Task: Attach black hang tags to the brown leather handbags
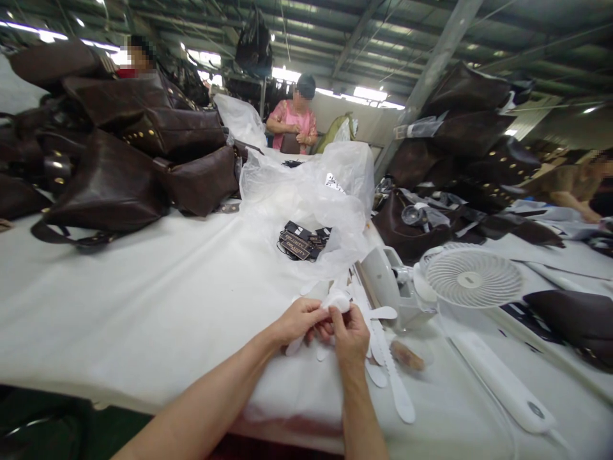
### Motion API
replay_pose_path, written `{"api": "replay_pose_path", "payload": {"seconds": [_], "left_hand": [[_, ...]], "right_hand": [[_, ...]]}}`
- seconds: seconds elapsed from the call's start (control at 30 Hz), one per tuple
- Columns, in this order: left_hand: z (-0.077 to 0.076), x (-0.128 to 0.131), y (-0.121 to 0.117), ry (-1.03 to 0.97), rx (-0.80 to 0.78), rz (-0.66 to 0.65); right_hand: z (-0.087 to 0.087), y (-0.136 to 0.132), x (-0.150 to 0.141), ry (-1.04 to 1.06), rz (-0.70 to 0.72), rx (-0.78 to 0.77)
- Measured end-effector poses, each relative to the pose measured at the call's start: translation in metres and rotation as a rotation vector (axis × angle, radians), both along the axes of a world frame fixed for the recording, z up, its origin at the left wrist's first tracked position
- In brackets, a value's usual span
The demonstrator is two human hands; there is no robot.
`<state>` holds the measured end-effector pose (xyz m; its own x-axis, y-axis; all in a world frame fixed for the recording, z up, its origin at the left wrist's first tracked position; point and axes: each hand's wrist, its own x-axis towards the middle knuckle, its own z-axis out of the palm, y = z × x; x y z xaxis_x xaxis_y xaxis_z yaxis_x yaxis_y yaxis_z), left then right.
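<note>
Both hands meet low in the middle of the head view, above the near part of the white-covered table (pixel 182 287). A curled white strip (pixel 338 299) is pinched between them. My left hand (pixel 301 317) closes on its left side with thumb and fingers; my right hand (pixel 350 329) grips the right side. Part of the strip is hidden behind the fingers. Under and beside my right hand lies a loose pile of flat white strips (pixel 395 383) with rounded ends, some with notched edges. Just beyond, black hang tags (pixel 297 245) with gold lettering lie at the mouth of a clear plastic bag (pixel 306 191).
Dark brown leather bags are heaped at left (pixel 110 182) and right (pixel 431 153). A white fan (pixel 472 278) and a white power strip (pixel 502 383) with a cable are on the right. A small brown item (pixel 407 356) lies near the strips. Across the table a person in pink (pixel 297 118) handles a brown piece.
</note>
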<state>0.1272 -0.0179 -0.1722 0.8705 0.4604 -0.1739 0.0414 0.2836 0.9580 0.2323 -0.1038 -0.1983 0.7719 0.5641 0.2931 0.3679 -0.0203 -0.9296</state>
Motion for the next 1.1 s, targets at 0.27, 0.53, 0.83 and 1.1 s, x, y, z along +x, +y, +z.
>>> {"api": "replay_pose_path", "payload": {"seconds": [0.27,0.53,0.83,1.1], "left_hand": [[0.000,0.001,-0.002,-0.031,-0.016,0.043],[0.005,-0.005,0.004,-0.062,-0.267,-0.098],[-0.001,-0.004,-0.001,0.091,0.351,0.122],[0.011,-0.004,0.004,0.162,0.774,0.277]], "right_hand": [[0.001,0.004,0.003,0.375,0.107,0.180],[0.008,-0.001,0.002,0.595,0.229,0.254],[-0.002,0.002,0.011,0.345,0.161,0.060],[0.014,0.010,-0.001,0.304,0.189,0.100]]}}
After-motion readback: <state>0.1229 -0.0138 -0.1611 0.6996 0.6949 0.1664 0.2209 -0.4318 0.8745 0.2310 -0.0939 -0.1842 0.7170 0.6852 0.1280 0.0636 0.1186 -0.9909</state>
